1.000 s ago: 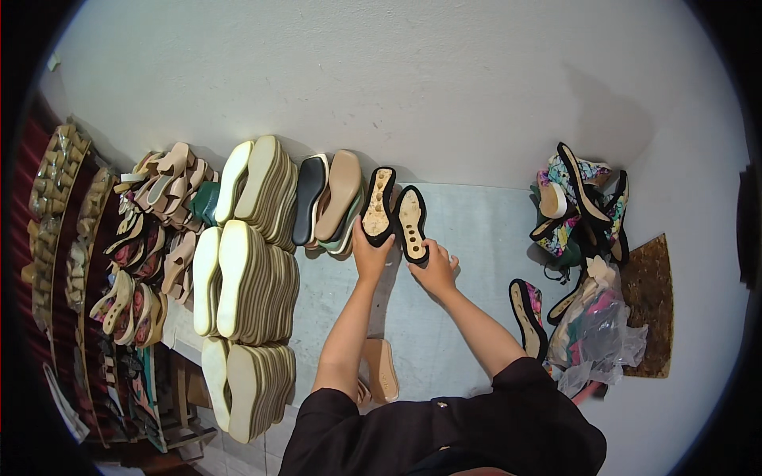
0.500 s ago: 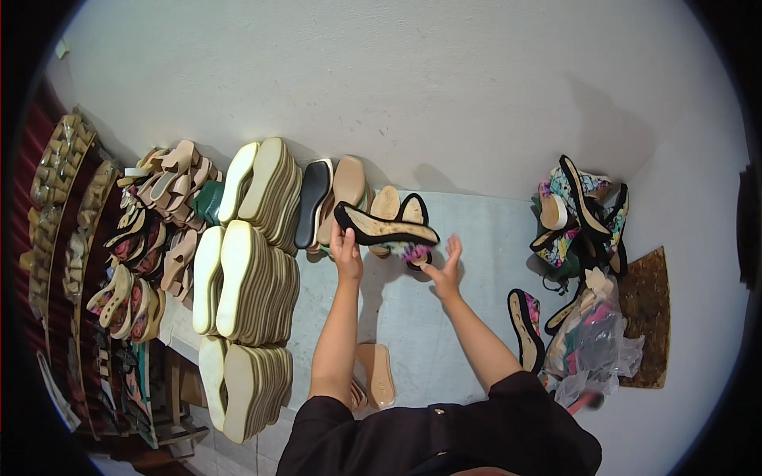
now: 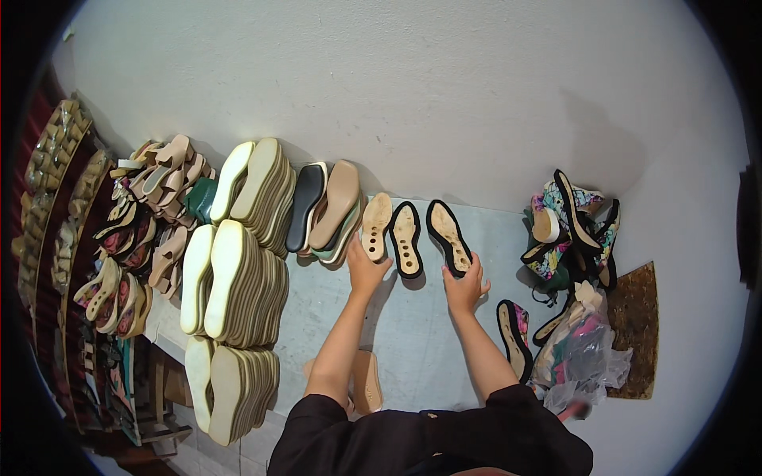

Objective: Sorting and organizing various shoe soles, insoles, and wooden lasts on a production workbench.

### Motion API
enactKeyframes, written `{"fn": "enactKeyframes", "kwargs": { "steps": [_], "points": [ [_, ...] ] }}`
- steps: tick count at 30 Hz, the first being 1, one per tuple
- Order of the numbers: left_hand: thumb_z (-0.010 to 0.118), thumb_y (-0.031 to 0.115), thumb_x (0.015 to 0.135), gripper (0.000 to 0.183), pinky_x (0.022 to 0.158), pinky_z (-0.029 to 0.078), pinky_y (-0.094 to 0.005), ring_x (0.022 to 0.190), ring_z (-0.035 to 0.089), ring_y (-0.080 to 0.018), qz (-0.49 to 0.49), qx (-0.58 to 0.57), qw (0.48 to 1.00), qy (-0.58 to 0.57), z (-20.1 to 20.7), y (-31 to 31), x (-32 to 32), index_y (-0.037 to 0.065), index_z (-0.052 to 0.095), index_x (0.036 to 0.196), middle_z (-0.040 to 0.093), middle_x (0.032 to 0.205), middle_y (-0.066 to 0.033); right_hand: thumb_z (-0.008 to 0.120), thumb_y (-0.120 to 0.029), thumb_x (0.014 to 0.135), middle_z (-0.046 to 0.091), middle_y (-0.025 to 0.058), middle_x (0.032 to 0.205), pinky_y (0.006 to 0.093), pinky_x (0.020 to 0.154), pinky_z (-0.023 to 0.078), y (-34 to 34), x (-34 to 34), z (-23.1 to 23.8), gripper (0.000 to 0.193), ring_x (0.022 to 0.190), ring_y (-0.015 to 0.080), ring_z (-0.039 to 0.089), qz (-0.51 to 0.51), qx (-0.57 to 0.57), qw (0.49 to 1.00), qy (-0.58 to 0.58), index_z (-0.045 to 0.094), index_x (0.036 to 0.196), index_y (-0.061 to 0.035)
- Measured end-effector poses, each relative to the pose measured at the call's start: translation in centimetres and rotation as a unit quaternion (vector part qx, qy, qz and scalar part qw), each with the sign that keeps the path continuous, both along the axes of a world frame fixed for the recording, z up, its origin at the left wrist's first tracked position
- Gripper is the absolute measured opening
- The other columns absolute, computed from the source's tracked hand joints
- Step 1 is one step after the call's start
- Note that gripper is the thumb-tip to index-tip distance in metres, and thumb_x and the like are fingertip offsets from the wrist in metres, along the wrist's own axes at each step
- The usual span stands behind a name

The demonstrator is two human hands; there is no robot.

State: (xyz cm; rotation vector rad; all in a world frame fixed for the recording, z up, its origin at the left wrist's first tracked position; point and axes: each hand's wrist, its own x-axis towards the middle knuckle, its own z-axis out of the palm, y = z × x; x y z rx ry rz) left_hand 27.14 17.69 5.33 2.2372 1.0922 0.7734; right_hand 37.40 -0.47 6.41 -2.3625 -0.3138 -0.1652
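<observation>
Three flat insoles lie side by side on the grey table top point(image 3: 413, 341): a tan one point(image 3: 376, 224), a black-rimmed one point(image 3: 406, 238) in the middle, and another black-rimmed one point(image 3: 448, 236) angled to the right. My left hand point(image 3: 367, 270) grips the heel end of the tan insole, its thumb spread toward the middle one. My right hand point(image 3: 466, 287) has its fingers apart, fingertips resting on the heel end of the right black-rimmed insole.
Stacks of cream soles point(image 3: 234, 278) and leaning dark and tan soles point(image 3: 321, 206) fill the table's left. Sandal uppers point(image 3: 147, 214) pile at far left. Floral wedge shoes point(image 3: 567, 226), a plastic bag point(image 3: 583, 357) and one floral shoe point(image 3: 514, 333) sit at right. White wall behind.
My left hand has laid down the black-rimmed insole it held up sideways. The three insoles now lie flat in a row, and my right hand has moved onto the rightmost one.
</observation>
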Motion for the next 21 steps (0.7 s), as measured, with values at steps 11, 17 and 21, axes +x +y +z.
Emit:
{"fn": "enactKeyframes", "kwargs": {
  "steps": [11,17,21],
  "points": [
    [0.073,0.014,0.070,0.073,0.083,0.047,-0.0349,0.102,0.059,-0.0325,-0.034,-0.090,0.986,-0.133,-1.7,-3.5,-7.6,-0.005,0.036,0.131,0.057,0.114,-0.0235,0.071,-0.045,0.070,0.029,0.0267,0.135,0.0516,0.101,0.024,2.5,-4.4,-2.5,0.079,0.126,0.0422,0.028,0.180,0.028,0.983,0.038,0.035,0.134,-0.0154],
    [0.074,0.012,0.070,0.073,0.088,0.045,-0.0331,0.105,0.057,-0.0287,0.016,-0.117,0.988,-0.096,-0.3,-8.5,-12.6,-0.007,0.036,0.130,0.056,0.117,-0.0223,0.079,-0.041,0.061,0.031,0.0250,0.133,0.0511,0.098,0.028,4.8,-2.7,-4.7,0.066,0.119,0.0416,0.034,0.178,0.099,0.979,-0.010,0.054,0.117,-0.0154],
    [0.073,0.010,0.070,0.074,0.086,0.046,-0.0318,0.102,0.058,-0.0251,0.050,-0.128,0.987,-0.088,-0.9,-10.0,-16.2,-0.007,0.033,0.131,0.055,0.116,-0.0212,0.081,-0.038,0.059,0.033,0.0225,0.130,0.0488,0.096,0.032,6.4,-3.3,-3.9,0.064,0.116,0.0407,0.037,0.167,0.059,0.983,-0.043,0.054,0.113,-0.0153]
  ]
}}
